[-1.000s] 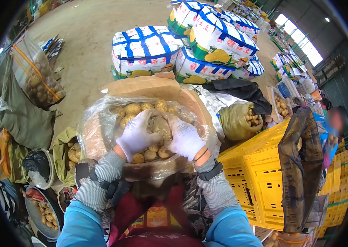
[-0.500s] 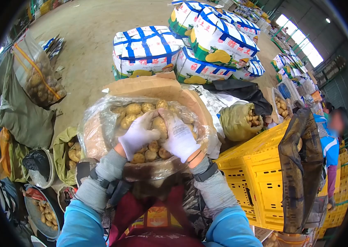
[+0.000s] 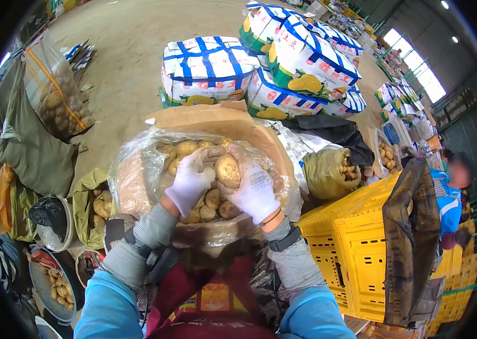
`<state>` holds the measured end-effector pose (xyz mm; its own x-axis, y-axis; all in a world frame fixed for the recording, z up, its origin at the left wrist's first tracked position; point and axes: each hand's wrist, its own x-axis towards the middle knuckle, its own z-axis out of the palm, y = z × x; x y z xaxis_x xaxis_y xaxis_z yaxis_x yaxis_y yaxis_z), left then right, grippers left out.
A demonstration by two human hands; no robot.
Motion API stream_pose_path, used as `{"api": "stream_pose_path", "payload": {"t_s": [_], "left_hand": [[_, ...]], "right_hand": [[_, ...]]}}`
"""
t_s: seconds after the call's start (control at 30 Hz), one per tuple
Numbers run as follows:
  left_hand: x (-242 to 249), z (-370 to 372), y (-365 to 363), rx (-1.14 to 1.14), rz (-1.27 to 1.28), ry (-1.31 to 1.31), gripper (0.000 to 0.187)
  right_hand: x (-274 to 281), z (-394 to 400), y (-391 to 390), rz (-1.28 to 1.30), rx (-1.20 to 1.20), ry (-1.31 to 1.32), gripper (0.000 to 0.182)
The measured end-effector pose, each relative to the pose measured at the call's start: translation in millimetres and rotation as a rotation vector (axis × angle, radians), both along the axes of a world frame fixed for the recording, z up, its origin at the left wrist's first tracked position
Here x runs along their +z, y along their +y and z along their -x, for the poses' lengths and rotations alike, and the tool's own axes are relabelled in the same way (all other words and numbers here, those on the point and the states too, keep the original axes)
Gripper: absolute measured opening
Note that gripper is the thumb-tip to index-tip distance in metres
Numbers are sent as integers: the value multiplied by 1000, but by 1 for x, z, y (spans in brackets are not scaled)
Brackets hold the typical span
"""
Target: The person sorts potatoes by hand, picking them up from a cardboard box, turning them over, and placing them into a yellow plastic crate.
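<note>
A large round potato [image 3: 228, 171] rests in my right hand [image 3: 254, 189], whose white-gloved fingers curl around its right side. Just left of it, my left hand [image 3: 189, 179], also in a white glove, has its fingers curved and apart, close to the potato's edge; whether they touch it is hard to see. Both hands are over a cardboard box [image 3: 210, 117] lined with clear plastic film [image 3: 137, 150]. Many more potatoes [image 3: 207, 213] lie inside the box, partly hidden under my hands.
Yellow crates [image 3: 357, 243] stand to the right, with a person [image 3: 450, 192] in blue behind them. Packed white-and-blue potato bags [image 3: 210, 70] are stacked ahead. At left are a green sack [image 3: 89, 209], a bucket [image 3: 60, 226] and a basin of small potatoes [image 3: 60, 288].
The potato has come up into clearer view in my right hand, while my left fingers have loosened from it. The camera view has shifted slightly. The person in blue has moved an arm.
</note>
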<state>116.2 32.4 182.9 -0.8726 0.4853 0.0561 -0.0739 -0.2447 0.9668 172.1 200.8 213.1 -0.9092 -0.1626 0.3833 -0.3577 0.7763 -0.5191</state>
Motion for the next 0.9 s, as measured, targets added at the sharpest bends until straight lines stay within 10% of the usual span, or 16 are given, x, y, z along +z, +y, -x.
{"api": "stream_pose_path", "payload": {"t_s": [0.43,0.57,0.67,0.87,0.9], "left_hand": [[5,1,-4,-189,-83,51,59],[-13,17,-14,42,371,1091,46],[-9,4,-7,-227,-451,-478,43],[20,-6,-4,-104,-476,-371,52],[21,-6,-3,-74,-460,-344,53]], "right_hand": [[2,1,4,55,60,-17,69],[-1,0,1,160,-15,-46,59],[-8,5,7,281,45,-26,53],[-22,18,31,1452,48,-454,46],[-3,12,25,1276,-86,-464,47]]}}
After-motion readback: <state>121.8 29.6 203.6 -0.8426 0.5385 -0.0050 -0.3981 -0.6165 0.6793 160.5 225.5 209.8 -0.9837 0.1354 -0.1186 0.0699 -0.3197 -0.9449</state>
